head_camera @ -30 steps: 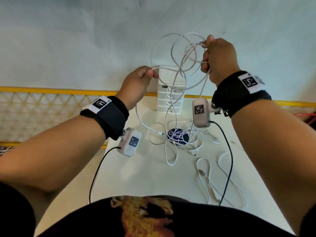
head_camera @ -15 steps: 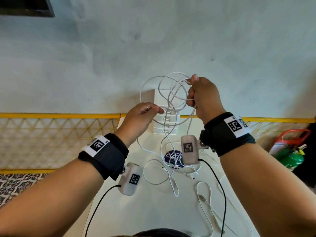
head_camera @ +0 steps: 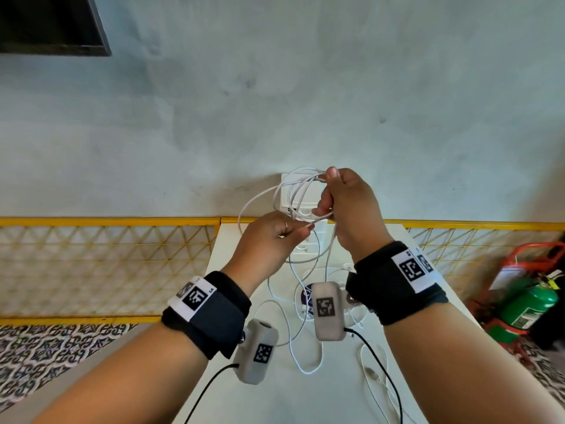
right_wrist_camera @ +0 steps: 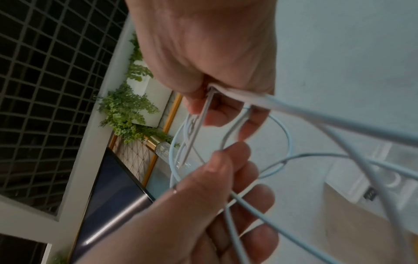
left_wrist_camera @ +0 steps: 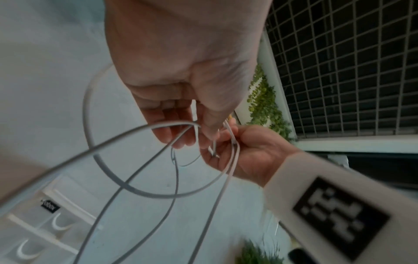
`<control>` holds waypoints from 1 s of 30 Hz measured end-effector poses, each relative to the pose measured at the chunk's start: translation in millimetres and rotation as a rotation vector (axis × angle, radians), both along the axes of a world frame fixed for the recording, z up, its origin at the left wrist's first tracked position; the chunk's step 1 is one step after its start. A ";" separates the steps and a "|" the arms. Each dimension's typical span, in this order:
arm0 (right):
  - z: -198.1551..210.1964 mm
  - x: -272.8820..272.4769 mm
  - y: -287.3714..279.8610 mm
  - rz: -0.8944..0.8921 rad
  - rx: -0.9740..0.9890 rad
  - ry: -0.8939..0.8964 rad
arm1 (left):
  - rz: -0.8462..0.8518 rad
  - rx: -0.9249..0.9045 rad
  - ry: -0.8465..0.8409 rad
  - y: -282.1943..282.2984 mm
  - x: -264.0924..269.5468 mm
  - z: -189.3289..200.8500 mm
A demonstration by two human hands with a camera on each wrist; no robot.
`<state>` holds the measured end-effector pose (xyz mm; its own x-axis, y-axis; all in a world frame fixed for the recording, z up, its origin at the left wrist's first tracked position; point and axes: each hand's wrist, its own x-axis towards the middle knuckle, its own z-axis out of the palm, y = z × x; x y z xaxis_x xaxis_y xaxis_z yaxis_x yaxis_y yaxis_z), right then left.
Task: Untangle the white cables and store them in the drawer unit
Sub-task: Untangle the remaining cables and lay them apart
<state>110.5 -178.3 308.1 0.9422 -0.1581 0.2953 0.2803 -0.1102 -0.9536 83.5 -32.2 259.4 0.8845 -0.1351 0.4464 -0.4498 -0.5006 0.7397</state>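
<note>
— Starting nearest the body: what lies on the white table?

— Loose white cable loops trail over it, plus a thin strand nearer the edge. A dark round disc sits among them, mostly hidden behind the wrist camera.

— Above the table, the hands?

— Both raised, close together. Left hand pinches one cable end between thumb and fingertips, the other fingers curled in. Right hand sits just beyond and higher, fingers closed round a bundle of coiled white cables; several strands hang from it down to the table.

— Wrist views agree?

— Yes. Left wrist view shows the thumb pressing a strand, with a big loop sagging below. Right wrist view shows cables gathered in the closed fist.

— And the drawer unit?

— White drawer unit stands at the table's far edge, against the grey wall, partly hidden by hands and coils. Drawers look closed in the left wrist view.
</note>
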 end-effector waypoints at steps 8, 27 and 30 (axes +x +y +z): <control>-6.9 -0.5 -5.2 -0.008 0.114 0.069 | 0.271 0.325 -0.602 21.8 -12.4 20.2; -8.6 -8.6 -20.5 0.188 0.416 0.184 | 0.199 0.222 -0.070 50.3 14.1 6.9; -11.5 -10.4 -14.6 0.208 0.366 0.202 | 0.048 0.304 -0.207 32.9 12.8 16.1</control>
<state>100.2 -192.8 296.6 0.9978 -0.0193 0.0629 0.0658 0.2829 -0.9569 96.3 0.7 275.5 0.7882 -0.2499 0.5624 -0.5452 -0.7075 0.4497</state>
